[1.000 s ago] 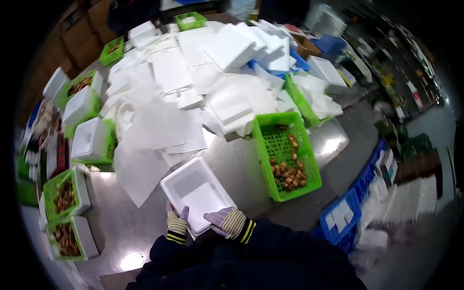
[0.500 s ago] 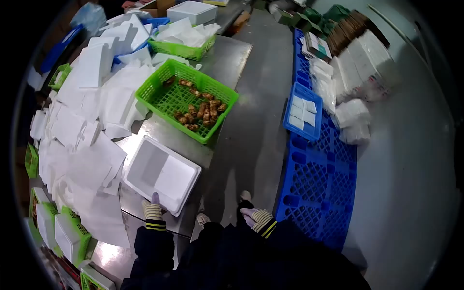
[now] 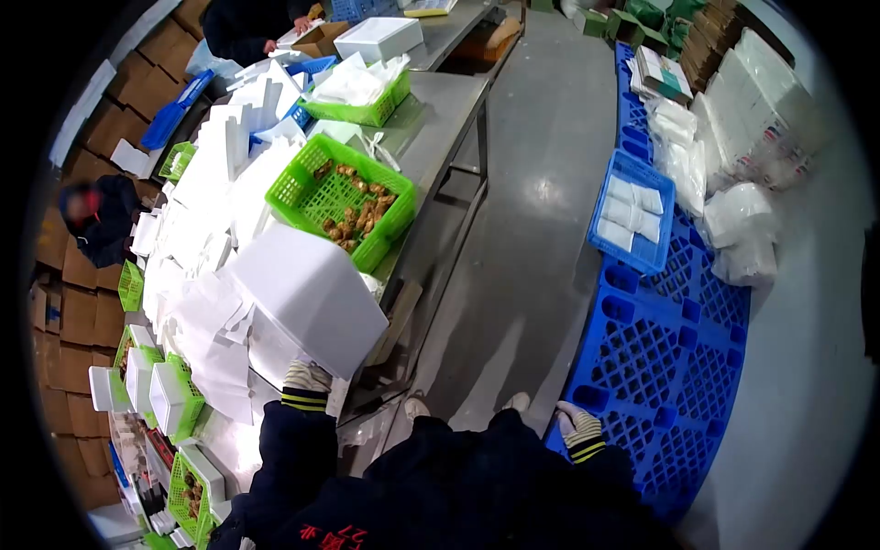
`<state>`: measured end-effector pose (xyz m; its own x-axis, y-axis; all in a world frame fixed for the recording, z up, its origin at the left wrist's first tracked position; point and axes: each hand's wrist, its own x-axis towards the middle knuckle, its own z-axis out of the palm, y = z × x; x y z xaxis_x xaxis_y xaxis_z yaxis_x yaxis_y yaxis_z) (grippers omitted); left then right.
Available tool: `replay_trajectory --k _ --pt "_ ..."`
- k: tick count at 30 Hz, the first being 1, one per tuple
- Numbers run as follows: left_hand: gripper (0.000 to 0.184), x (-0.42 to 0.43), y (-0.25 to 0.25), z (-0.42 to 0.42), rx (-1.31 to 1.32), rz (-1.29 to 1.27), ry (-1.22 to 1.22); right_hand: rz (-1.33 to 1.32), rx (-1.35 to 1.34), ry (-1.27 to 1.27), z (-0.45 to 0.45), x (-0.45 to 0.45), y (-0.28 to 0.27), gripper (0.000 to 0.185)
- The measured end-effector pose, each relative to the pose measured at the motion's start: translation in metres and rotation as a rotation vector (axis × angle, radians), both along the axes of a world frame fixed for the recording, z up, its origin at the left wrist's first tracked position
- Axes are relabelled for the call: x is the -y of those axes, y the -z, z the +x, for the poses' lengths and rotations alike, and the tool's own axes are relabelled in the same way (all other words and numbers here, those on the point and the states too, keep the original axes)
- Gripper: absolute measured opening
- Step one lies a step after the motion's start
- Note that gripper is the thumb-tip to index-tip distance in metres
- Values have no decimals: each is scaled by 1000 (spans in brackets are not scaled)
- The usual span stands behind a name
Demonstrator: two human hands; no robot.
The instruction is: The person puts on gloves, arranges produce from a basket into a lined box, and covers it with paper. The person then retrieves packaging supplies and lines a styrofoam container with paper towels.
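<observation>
A white foam box (image 3: pixel 307 293) is tipped up at the table's near side, and its smooth outer faces are towards me. My left hand (image 3: pixel 307 376), with a striped knit cuff, grips its lower near edge; the fingertips are partly hidden by the box. Just beyond the box, a green plastic basket (image 3: pixel 298 213) holds several brown, knobbly root-like pieces (image 3: pixel 357 225). My right hand (image 3: pixel 576 423) hangs low at my right side, in front of the blue pallet (image 3: pixel 632 357). Its fingers are loosely stretched, with nothing visible in them.
White foam sheets (image 3: pixel 197 321) are heaped across the metal table (image 3: pixel 440 101). A blue basket (image 3: pixel 665 243) with white packets stands on the pallet beside wrapped white bundles (image 3: pixel 742 220). Co-workers are at the far end (image 3: pixel 247 27) and the left (image 3: pixel 105 220). Cartons line the left wall.
The foam box, lying open side up before, is now tipped up in my left hand. My right hand has moved out to the right, and the view has shifted.
</observation>
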<state>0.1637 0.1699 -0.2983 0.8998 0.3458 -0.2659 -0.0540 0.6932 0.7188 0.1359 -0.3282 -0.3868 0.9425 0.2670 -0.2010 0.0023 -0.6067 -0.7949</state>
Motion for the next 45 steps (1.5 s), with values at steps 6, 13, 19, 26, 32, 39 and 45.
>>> replay_trajectory --k 6,13,19,26,32,39,45 --pt "33 28 -58 -5 150 27 -63 -75 3 21 56 63 26 23" --pt "12 102 -129 59 -168 -8 -171 -48 155 -213 104 37 36 23" --pt "26 99 -85 127 135 200 154 17 -58 -203 148 32 46 28" --pt "38 126 -45 258 142 -53 519 123 -34 59 196 39 14 26" --pt "23 185 -34 359 -8 45 543 211 -181 262 258 66 -24 39" --pt "27 287 -1 495 588 2269 635 238 196 -44 455 61 -96 83" --pt "32 377 36 562 694 2267 982 -234 -203 -99 548 52 -8 59"
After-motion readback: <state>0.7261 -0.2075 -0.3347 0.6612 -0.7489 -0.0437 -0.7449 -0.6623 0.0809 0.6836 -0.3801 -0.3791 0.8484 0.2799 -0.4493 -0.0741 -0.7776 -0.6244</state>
